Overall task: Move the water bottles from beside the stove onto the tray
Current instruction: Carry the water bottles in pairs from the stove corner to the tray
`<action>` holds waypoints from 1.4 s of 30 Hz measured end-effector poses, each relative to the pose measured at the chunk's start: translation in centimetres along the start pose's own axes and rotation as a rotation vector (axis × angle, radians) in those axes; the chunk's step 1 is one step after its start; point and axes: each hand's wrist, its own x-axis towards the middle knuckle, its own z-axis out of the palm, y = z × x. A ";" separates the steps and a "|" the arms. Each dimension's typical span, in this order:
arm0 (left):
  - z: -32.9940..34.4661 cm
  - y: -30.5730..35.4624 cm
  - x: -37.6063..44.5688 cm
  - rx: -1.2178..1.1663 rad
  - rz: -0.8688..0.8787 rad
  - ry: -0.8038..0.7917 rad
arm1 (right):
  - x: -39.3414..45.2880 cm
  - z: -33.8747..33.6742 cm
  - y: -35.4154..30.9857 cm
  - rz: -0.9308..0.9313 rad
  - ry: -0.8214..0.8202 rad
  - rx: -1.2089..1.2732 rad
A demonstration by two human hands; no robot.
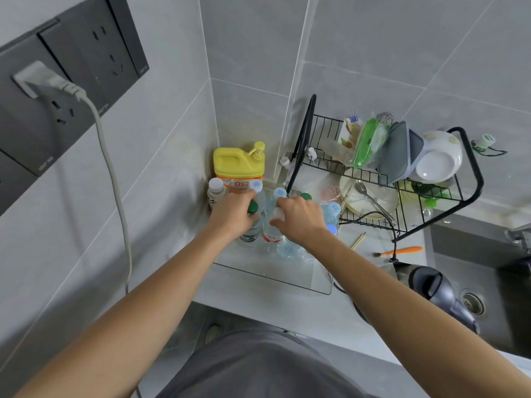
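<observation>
A clear tray (287,278) at the frame's centre holds a cluster of upright water bottles, crowded into its far end. The left hand (234,215) is wrapped around the neck of a green-capped bottle (253,208). Just right of it, the right hand (300,219) pinches the white cap of a red-labelled bottle (271,237). Behind them a yellow detergent jug (238,165) stands in the corner. At the right, a black dish rack (402,179) carries bowls, plates and spoons.
</observation>
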 end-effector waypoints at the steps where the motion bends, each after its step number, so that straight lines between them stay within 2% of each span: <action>1: 0.0 -0.1 0.0 0.010 -0.002 -0.002 | 0.0 0.0 0.2 0.002 -0.001 0.008; 9: -0.7 -1.1 0.8 0.081 0.134 -0.163 | 0.1 -1.4 0.7 -0.101 -0.026 0.036; 18: -0.2 -2.3 0.4 0.056 0.168 -0.124 | 0.3 -1.4 0.4 -0.164 -0.040 -0.031; 28: 0.0 -2.9 0.3 0.006 0.189 -0.099 | 0.3 -1.3 0.3 -0.154 -0.038 -0.038; 42: -0.5 -1.2 -0.5 0.026 0.126 -0.119 | -0.4 -1.3 0.9 -0.097 -0.043 0.044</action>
